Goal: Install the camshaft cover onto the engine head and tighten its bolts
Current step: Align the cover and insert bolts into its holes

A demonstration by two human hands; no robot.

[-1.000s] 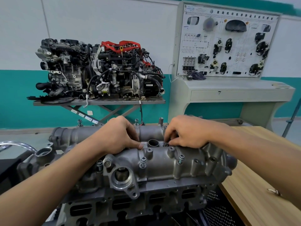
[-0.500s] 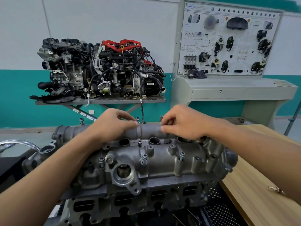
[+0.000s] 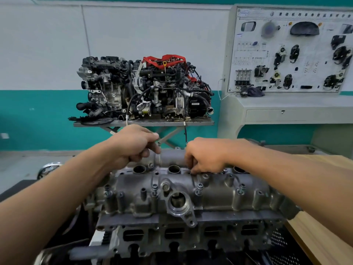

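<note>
Room: green and white wall [image 3: 133,25]; big engine [image 3: 145,87] on a stand [image 3: 143,122]; board [image 3: 290,50] with car parts | Work: camshaft cover [image 3: 229,192] sits on the engine head [image 3: 191,236], beside a wooden desk [image 3: 315,217]; small bolts [image 3: 200,186] stick up from it | Hands: left hand [image 3: 133,146] and right hand [image 3: 206,155] are apart, over the cover's far side; fingers curled; cannot tell if they hold anything
</note>
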